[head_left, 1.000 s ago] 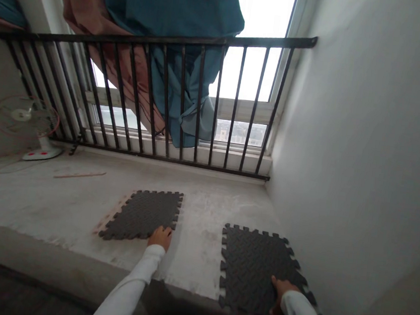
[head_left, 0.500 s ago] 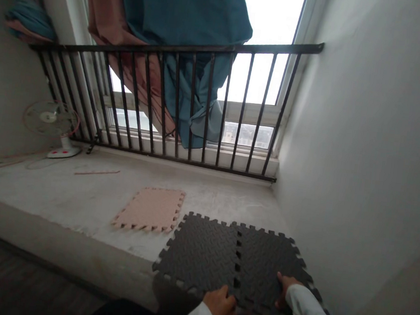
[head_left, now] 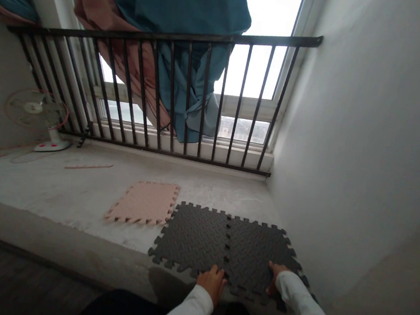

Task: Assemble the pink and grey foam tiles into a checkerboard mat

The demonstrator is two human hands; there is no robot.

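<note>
nearest of all, both of the person's hands rest on the near edge of two dark foam mats that lie side by side on a raised concrete ledge (head_left: 58,186). the left hand (head_left: 211,281), in a white sleeve, lies palm down with its fingers spread flat at the near end of the seam where the two mats meet, holding nothing. the right hand (head_left: 275,277), also in a white sleeve, presses flat on the near right part of the right dark mat (head_left: 260,251), fingers loosely spread and nothing gripped. the left dark mat (head_left: 195,237) sits with its toothed right edge against the toothed left edge of the right one; whether the teeth are fully locked along the whole seam i cannot tell. the near edges of both mats hang slightly over the front lip of the ledge. just beyond the left dark mat's far left corner lies a pink foam mat (head_left: 144,202), flat on the ledge, its corner very close to the dark one. further off to the left, a thin stick (head_left: 88,166) lies on the ledge, and past it a small fan (head_left: 37,110) stands by the left wall. at the back a dark metal railing (head_left: 187,94) runs across in front of the window, with a teal cloth (head_left: 180,17) and a reddish cloth (head_left: 98,3) hanging over it.
</note>
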